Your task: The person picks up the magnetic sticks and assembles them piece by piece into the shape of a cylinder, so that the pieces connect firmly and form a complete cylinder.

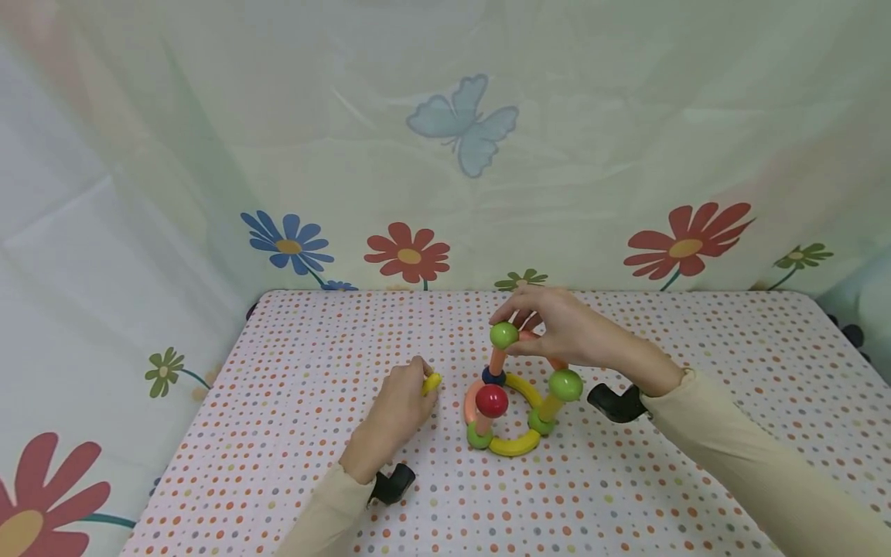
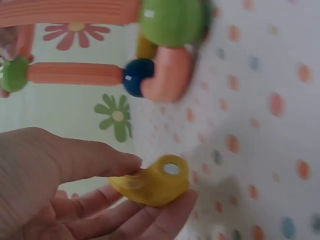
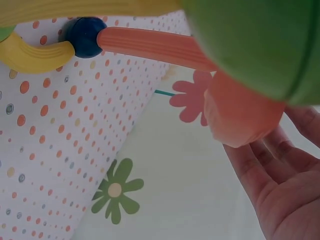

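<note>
In my left hand [image 1: 398,406] a short yellow curved magnetic stick [image 2: 152,182] is pinched between thumb and fingers, a silvery magnet showing at its end. To its right stands a magnetic ball-and-stick frame. Yellow curved sticks [image 1: 516,445] and an orange one join balls in a ring at its base. Upright sticks carry a red ball [image 1: 492,401] and two green balls, one of them [image 1: 566,384] at the right. My right hand [image 1: 567,325] grips the frame's top at the far green ball [image 1: 504,335], around an orange curved stick [image 3: 242,112]. Its exact fingertip contact is partly hidden.
The frame stands on a table with a dotted cloth [image 1: 292,464]. A flower-printed curtain [image 1: 557,155] hangs behind the table and at its left side. Black wrist cameras [image 1: 393,483] are worn on both wrists.
</note>
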The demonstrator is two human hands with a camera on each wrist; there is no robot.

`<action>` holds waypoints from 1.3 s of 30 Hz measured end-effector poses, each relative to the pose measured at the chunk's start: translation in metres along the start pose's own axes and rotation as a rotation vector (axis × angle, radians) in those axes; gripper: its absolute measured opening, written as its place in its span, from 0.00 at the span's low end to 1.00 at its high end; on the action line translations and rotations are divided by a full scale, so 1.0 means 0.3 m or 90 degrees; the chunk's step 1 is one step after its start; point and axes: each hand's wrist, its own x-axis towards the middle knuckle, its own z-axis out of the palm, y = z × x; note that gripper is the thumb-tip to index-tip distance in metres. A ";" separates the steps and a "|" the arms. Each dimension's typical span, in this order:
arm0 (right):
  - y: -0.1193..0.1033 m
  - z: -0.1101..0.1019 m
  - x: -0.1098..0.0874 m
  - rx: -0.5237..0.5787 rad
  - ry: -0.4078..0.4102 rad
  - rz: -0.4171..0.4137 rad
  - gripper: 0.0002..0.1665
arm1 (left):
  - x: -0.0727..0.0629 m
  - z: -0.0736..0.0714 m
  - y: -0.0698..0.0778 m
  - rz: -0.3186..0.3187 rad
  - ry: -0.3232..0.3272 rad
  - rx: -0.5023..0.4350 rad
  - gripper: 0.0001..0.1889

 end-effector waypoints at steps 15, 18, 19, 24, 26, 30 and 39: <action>0.013 0.012 -0.002 0.043 -0.011 0.004 0.18 | 0.070 -0.132 0.183 0.101 -0.029 -0.140 0.14; 0.018 0.013 -0.003 0.044 -0.007 -0.001 0.18 | 0.077 -0.135 0.178 0.099 -0.049 -0.157 0.15; 0.019 0.012 -0.003 0.042 -0.006 -0.004 0.18 | 0.081 -0.137 0.173 0.096 -0.060 -0.172 0.15; 0.006 -0.008 -0.010 0.005 0.015 -0.010 0.19 | 0.101 -0.153 0.145 0.058 -0.143 -0.308 0.17; -0.012 -0.022 -0.019 -0.008 0.034 -0.013 0.19 | 0.109 -0.160 0.130 0.039 -0.179 -0.359 0.17; -0.072 -0.038 -0.046 -0.028 0.055 -0.057 0.18 | 0.123 -0.172 0.103 0.028 -0.233 -0.418 0.18; -0.173 0.055 -0.113 -0.052 -0.095 -0.131 0.17 | 0.124 -0.185 0.099 0.010 -0.259 -0.480 0.18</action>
